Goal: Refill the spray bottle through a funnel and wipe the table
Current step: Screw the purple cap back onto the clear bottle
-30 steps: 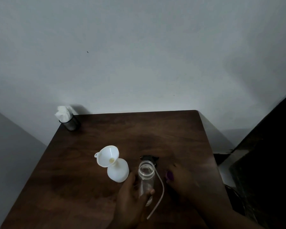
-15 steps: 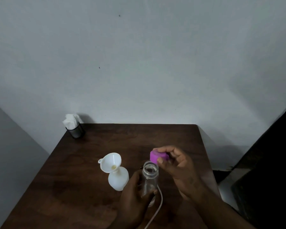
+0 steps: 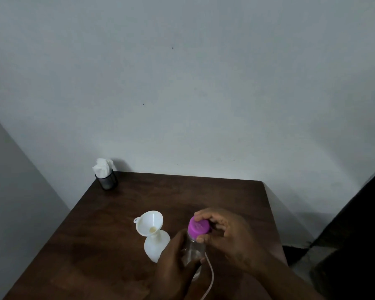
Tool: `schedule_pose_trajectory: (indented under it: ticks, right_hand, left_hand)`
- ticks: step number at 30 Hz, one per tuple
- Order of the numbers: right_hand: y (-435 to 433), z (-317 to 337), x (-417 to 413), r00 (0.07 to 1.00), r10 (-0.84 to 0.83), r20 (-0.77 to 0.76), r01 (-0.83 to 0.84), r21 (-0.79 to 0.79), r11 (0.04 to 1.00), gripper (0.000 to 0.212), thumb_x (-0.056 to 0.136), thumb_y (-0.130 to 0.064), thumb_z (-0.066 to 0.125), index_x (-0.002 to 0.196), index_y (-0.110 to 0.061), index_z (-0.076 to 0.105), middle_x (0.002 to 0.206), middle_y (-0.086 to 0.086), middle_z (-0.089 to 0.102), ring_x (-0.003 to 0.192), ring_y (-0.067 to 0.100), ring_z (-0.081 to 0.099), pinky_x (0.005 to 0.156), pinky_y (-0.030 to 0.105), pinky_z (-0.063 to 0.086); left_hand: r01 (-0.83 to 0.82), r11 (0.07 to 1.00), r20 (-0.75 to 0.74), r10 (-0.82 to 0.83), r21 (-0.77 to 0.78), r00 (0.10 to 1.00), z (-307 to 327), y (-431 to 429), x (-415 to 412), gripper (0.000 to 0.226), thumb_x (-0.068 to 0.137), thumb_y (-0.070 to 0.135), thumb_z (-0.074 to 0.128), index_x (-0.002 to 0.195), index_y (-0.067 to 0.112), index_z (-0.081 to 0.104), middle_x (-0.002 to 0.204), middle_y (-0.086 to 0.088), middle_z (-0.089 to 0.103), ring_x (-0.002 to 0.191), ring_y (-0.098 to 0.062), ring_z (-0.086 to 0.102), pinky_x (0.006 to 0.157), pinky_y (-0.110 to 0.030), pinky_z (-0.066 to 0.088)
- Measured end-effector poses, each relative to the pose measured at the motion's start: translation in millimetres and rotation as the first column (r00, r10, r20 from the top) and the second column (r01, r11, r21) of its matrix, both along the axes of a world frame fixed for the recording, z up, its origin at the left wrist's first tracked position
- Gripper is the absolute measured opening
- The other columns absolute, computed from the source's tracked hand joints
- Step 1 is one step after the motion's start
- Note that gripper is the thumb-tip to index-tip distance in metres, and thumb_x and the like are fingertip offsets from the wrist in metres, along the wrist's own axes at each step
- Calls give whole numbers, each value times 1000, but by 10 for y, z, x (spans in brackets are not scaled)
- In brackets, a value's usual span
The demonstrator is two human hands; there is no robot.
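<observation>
purple cap (image 3: pixel 199 228) at the mouth of clear bottle (image 3: pixel 192 251), pinched between thumb and curled fingers of right hand (image 3: pixel 232 237). screwed on or only resting on the neck: cannot tell.

left hand (image 3: pixel 174 264) wrapped round the clear bottle's body from the left, gripping it upright, centre-right of the tabletop, toward the near edge.

white funnel (image 3: pixel 149 223) seated in the neck of white bottle (image 3: pixel 155 245), leaning a little to the left, small yellowish spot at its throat. white bottle standing on the table just left of the left hand; touching it or not, unclear.

thin pale tube (image 3: pixel 211 276) lying on the tabletop, curving from behind the clear bottle toward the near edge and out of view.

dark wooden table (image 3: pixel 108 245) set against pale walls (image 3: pixel 204 94).

far-left corner: black mesh cup (image 3: pixel 107 181) stuffed with white tissues (image 3: pixel 102 167), well apart from the bottles and both hands.

dark mass along the right edge of view, too dim to identify.
</observation>
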State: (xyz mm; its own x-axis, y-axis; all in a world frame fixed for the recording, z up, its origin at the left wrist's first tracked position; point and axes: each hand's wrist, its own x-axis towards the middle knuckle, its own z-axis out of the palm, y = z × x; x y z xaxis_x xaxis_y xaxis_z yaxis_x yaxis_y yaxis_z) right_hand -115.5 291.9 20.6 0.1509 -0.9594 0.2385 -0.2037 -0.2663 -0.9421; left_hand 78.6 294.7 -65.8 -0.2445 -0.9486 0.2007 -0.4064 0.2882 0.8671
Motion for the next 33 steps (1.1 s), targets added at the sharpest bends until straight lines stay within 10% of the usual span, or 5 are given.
schedule_pose_trajectory:
  ticks: [9,16,20,24,33]
  right_hand:
    - [-141,440,-54,809,166,-564,-221,-29,975,61,86,-31,76,141,-42,52,134,-27,54,122,-11,48,96,8,44]
    - [-118,541,73,730,-66,-680,-15,-112,994,70,61,-79,70,118,-44,53,110,-25,59,97,-6,55,86,28,54]
    - [-132,722,-28,744,132,-655,-208,-40,977,82,76,-60,74,146,-57,31,149,-33,37,133,-13,38,107,22,41]
    - [-213,888,-70,662,154,-734,-327,-98,940,55,86,-19,72,134,-42,60,140,-22,56,128,-8,48,105,20,43]
    - [-215,1046,3,575,89,-813,-270,-87,959,37,89,-42,65,126,-38,63,121,-21,61,106,-4,55,91,24,48]
  left_hand:
    - [8,1000,26,-8,-10,1000,3,-81,57,58,80,51,85,132,38,61,117,15,73,106,-5,71,81,-29,61]
    - [-7,1000,7,8,-24,1000,22,-121,58,61,78,46,86,132,39,59,118,17,73,108,-5,71,86,-30,61]
    - [-3,1000,-25,2,-31,1000,66,-166,54,63,79,40,87,135,37,58,120,14,74,109,-8,72,85,-37,63]
    - [13,999,-38,-15,-52,999,102,-169,63,61,83,35,85,137,37,58,122,12,73,112,-11,71,86,-39,62]
    - [12,999,-72,-14,-38,997,187,-145,68,56,78,37,84,127,47,59,117,17,74,107,-5,71,88,-36,61]
